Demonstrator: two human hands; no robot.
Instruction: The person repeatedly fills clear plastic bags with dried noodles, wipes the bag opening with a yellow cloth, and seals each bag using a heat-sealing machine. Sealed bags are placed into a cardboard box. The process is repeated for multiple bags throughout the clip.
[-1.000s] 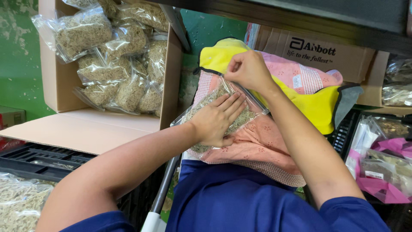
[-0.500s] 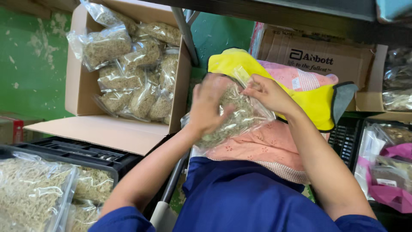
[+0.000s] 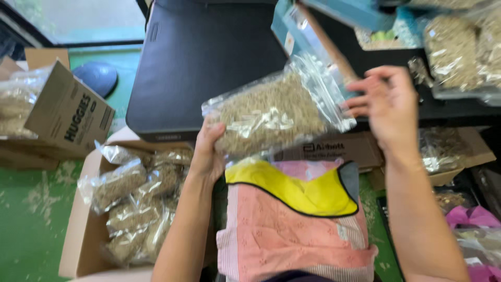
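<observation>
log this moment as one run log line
left hand: grip on clear filled bag, raised | right hand: open at bag's right edge | below: box of similar bags

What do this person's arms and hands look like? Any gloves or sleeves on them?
Both hands are bare: no gloves on the left hand or the right hand. Both forearms are uncovered, with no sleeve in view. I can make out no watch, ring or bracelet, though the picture is somewhat blurred.

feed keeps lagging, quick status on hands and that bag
Left hand grips the clear bag of tan filling at its lower-left corner. Right hand open at the bag's right edge, fingers touching it. Bag held above the pink and yellow cloth, nothing blocking.
</observation>
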